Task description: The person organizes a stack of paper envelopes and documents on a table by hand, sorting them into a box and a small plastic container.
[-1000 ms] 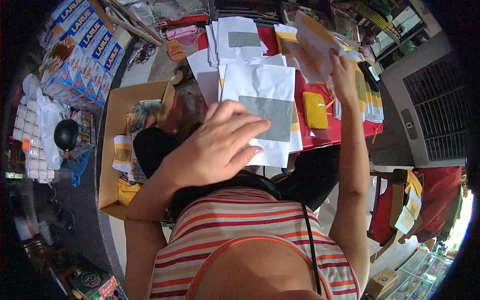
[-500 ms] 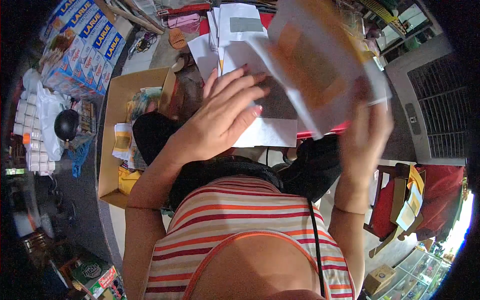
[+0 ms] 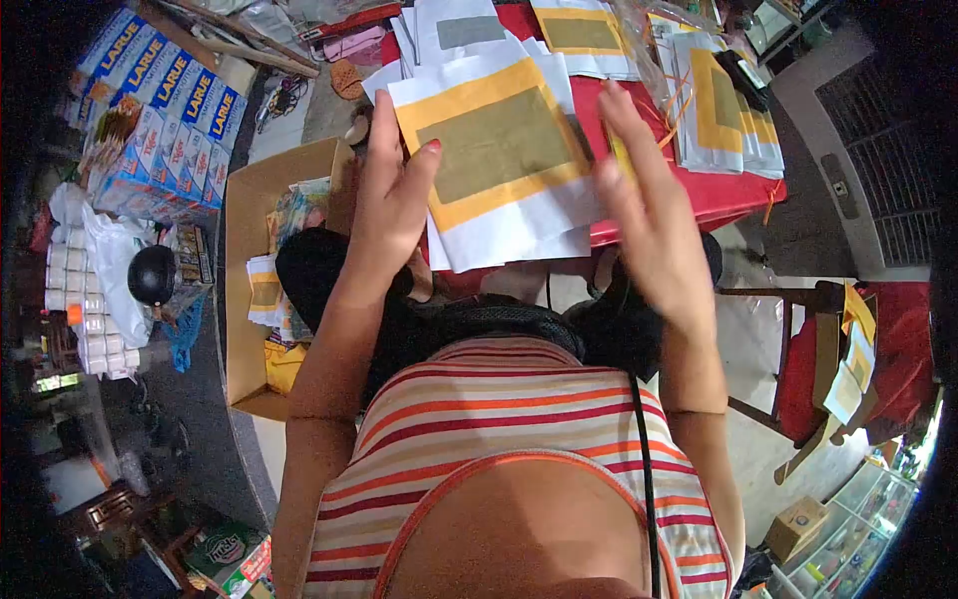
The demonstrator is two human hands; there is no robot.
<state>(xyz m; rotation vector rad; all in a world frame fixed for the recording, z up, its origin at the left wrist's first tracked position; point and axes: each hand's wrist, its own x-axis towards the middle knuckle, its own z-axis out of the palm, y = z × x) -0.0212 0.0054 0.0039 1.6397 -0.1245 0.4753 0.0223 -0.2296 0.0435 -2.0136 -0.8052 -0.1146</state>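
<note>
A sheet of joss paper [image 3: 499, 140], white with a yellow panel and a dull olive rectangle, lies on a loose paper stack [image 3: 424, 30] in front of me. My left hand [image 3: 394, 195] is at the sheet's left edge, its thumb over the paper and its fingers stretched along the side. To the right, my right hand [image 3: 654, 215] is raised with the fingers straight and apart, somewhat blurred. Nothing shows in its grasp. Beneath the papers is a red table [image 3: 718, 200]. The lower sheets are mostly covered by the top one.
More joss paper piles lie at the table's back [image 3: 579, 35] and right [image 3: 714, 90], with a dark object [image 3: 743, 80] on the right pile. A cardboard box [image 3: 244, 329] holding papers stands at left. Beer cartons [image 3: 165, 90] and a red chair [image 3: 798, 379] flank me.
The sheet my right hand was swinging now lies flat on the stack. My right hand has come away from it, and my left hand has shifted from the stack's top to its left edge.
</note>
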